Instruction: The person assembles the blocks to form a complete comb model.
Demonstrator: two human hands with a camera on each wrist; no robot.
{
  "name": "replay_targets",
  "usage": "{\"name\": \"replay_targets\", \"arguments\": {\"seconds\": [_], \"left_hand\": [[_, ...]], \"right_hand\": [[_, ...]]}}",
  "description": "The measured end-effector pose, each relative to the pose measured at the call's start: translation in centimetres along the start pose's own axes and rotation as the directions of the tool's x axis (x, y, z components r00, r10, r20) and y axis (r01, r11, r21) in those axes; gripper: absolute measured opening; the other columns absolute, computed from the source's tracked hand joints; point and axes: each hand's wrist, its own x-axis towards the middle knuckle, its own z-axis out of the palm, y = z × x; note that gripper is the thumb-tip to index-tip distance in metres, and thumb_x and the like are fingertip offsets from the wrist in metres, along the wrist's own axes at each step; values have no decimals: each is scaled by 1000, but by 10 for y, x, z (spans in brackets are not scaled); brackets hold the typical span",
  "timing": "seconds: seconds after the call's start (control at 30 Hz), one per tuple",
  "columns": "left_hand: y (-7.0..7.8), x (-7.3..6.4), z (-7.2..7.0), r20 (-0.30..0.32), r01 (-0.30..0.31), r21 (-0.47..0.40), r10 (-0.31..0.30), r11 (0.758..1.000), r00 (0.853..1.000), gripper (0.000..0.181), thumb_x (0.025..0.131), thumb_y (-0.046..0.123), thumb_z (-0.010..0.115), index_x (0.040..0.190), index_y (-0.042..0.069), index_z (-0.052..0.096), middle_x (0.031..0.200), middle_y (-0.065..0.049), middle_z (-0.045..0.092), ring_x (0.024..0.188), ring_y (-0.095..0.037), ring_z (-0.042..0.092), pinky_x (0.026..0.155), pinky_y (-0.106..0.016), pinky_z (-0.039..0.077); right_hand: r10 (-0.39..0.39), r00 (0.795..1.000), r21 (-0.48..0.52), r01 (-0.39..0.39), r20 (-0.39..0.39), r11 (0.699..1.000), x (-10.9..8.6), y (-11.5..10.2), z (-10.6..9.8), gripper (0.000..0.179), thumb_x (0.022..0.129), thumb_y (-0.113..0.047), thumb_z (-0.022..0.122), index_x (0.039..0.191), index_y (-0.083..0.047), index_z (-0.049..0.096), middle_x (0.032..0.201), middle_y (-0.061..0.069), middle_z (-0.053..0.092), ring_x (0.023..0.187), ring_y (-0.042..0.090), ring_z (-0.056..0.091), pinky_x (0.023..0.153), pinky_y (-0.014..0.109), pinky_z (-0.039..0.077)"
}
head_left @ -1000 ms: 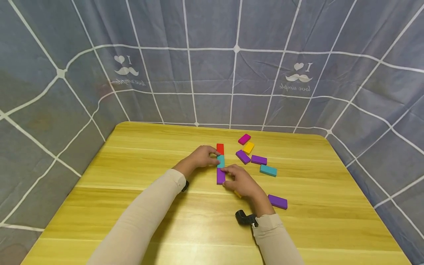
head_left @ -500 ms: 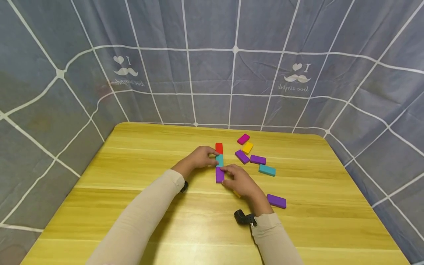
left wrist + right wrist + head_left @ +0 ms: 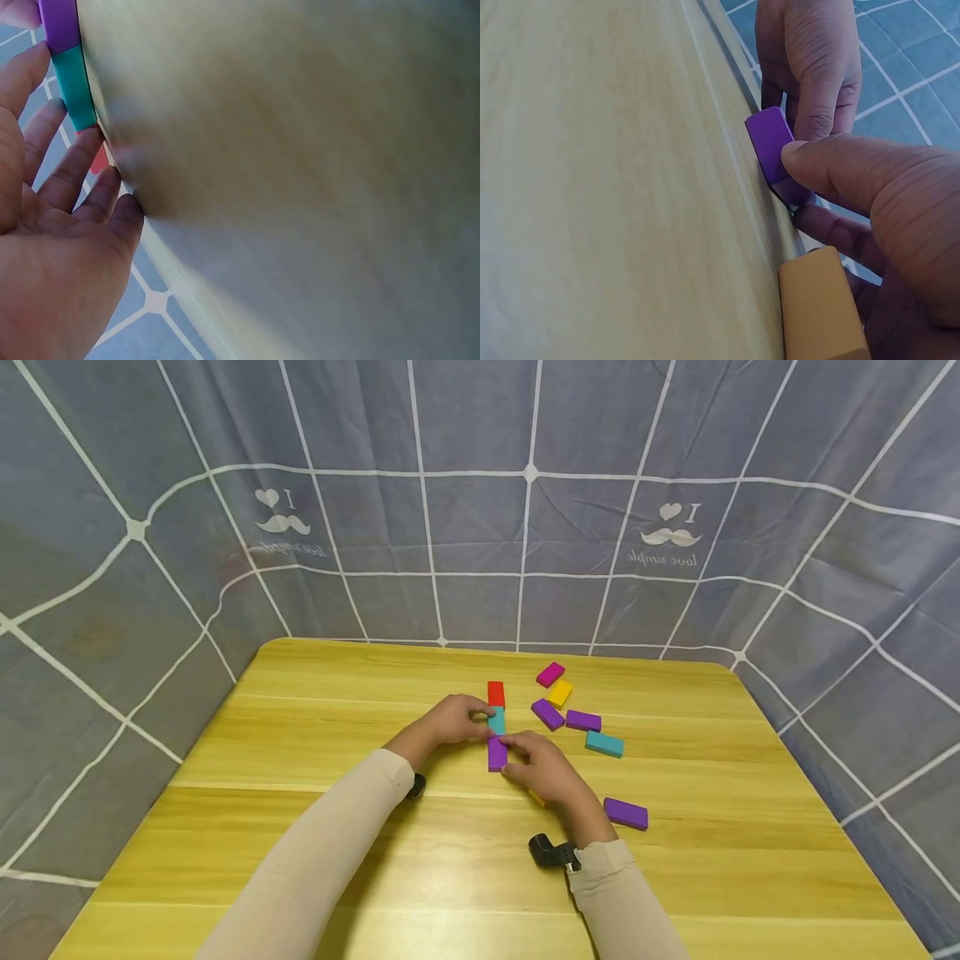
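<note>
Red [image 3: 496, 693], teal [image 3: 497, 721] and purple [image 3: 497, 755] blocks lie flat end to end, in a row running away from the person. My left hand [image 3: 454, 718] holds the teal block from the left side, thumb by its near end and index finger toward its far end. In the left wrist view, the fingers spread along the teal block [image 3: 75, 88] and the red block [image 3: 100, 160]. From the right, my right hand [image 3: 546, 768] pinches the purple block between thumb and index finger. An orange-yellow block [image 3: 821, 304] lies beneath this hand, partly hidden in the head view.
Loose blocks lie on the wooden table [image 3: 337, 877] right of the row: magenta [image 3: 551, 674], yellow [image 3: 559, 694], two purple ones, a teal one [image 3: 604, 744], and another purple block [image 3: 626, 813] near the right forearm. A grey curtain [image 3: 480, 527] with white lines hangs around the table.
My left thumb has slid slightly toward the near end of the teal block. The right hand keeps its pinch on the purple block, and the loose blocks have not moved.
</note>
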Motion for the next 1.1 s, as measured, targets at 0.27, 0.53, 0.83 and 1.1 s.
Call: {"name": "replay_targets", "arguments": {"seconds": [0.27,0.53,0.83,1.1], "left_hand": [[-3,-1,1,-5,-28,22,29,999,1000,42,88,19,76,127,6,68,130,-11,62,125,-28,54,107,-40,42],[-2,1,0,-10,-68,46,68,997,998,42,88,20,76,127,6,69,126,-10,64,119,-27,57,103,-39,45],[-2,1,0,-2,-69,38,69,997,998,42,89,20,75,128,6,68,125,-9,64,118,-26,57,103,-38,44],[-2,2,1,-1,-74,45,74,996,997,41,90,19,74,128,5,67,125,-10,64,118,-26,57,104,-39,44]], "right_hand": [[1,1000,11,-1,-6,1000,-2,-2,2,44,91,-11,71,134,-9,63,131,6,60,127,28,52,109,48,37],[-5,1000,-13,4,-14,1000,-1,-3,-1,45,90,-11,71,133,-8,63,129,7,60,124,27,53,108,47,39],[12,1000,-29,-12,-9,1000,-2,-3,-2,44,90,-11,72,134,-7,62,127,7,61,119,26,55,105,46,41],[9,1000,-31,-10,-26,999,-2,-3,-2,44,91,-11,71,134,-7,62,126,7,62,113,25,56,101,46,44]]}}
